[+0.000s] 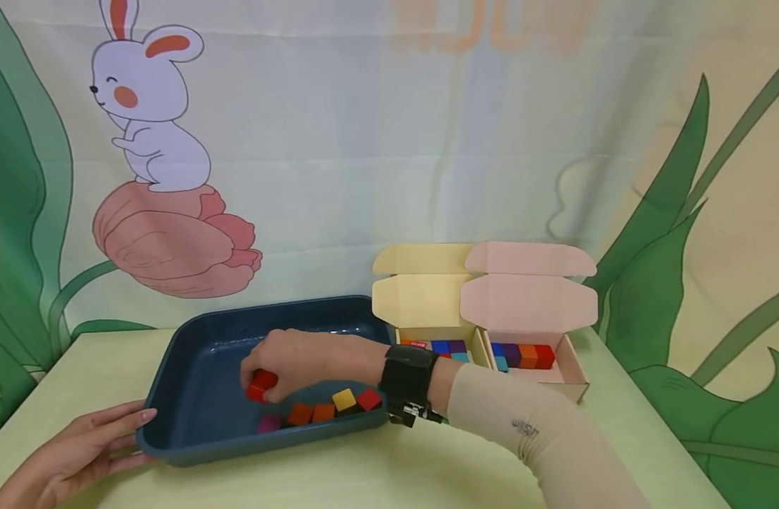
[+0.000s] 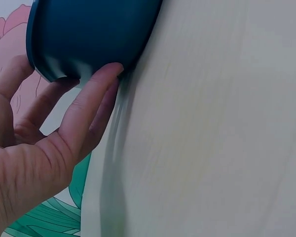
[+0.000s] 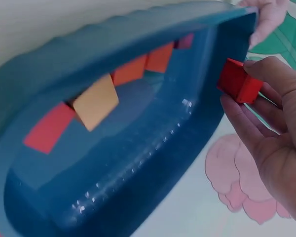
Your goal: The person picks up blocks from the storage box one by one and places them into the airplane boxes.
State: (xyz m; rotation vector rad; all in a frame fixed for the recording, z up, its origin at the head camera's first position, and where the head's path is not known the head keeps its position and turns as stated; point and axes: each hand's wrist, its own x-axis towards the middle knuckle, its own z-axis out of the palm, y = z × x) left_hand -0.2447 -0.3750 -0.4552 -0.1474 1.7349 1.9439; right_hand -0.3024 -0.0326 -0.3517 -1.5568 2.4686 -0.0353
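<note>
My right hand (image 1: 294, 364) pinches a red cube (image 1: 261, 387) between thumb and fingers over the left part of a dark blue tray (image 1: 262, 444). In the right wrist view the red cube (image 3: 239, 81) is held near the tray's end wall. Along the tray's near side lie a yellow cube (image 1: 343, 399), orange cubes (image 1: 323, 412), a purple cube (image 1: 269, 423) and another red cube (image 1: 367, 400). My left hand (image 1: 87, 445) holds the tray's left near corner, thumb at the rim and fingers lower down against the wall (image 2: 96, 39).
Right of the tray, a yellow cardboard box (image 1: 428, 300) and a pink cardboard box (image 1: 529, 304) stand side by side with raised lids. Both contain coloured cubes (image 1: 527, 355). A printed cloth (image 1: 338, 141) hangs behind the pale green table (image 1: 428, 466).
</note>
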